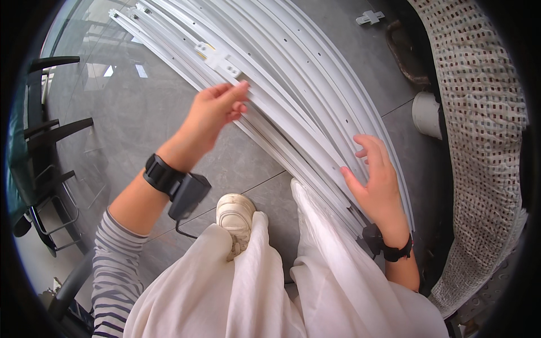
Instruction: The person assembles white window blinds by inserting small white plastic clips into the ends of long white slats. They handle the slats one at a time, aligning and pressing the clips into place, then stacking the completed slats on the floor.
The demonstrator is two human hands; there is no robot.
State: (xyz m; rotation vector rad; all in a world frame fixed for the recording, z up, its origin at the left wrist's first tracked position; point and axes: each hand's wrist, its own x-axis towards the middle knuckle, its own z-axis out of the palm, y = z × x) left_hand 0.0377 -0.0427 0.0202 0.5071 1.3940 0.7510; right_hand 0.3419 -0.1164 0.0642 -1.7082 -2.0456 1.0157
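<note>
Left hand of mine [213, 111] has thumb and fingertips drawn together, just on the near side of the white fitting [230, 67]; whether something thin is pinched there, or whether the tips touch a rail, I cannot tell; my right hand [376, 179] grasps nothing that I can see, fingers spread and curled, over the rails well to the right of the fitting and nearer to me; the long white rails [293, 127] lie under the fitting and run far past it both ways, side by side on the grey floor [146, 104]; they look thin-walled and hollow, so I judge one light for its length, stiff in a short span yet apt to sag or whip if lifted by one end; the smooth finish may slide in dry fingers, and the edges could dent or scratch; I would take hold by both side walls, one hand near the fitting, the other well to its right, keeping skin off the cut ends.
</note>
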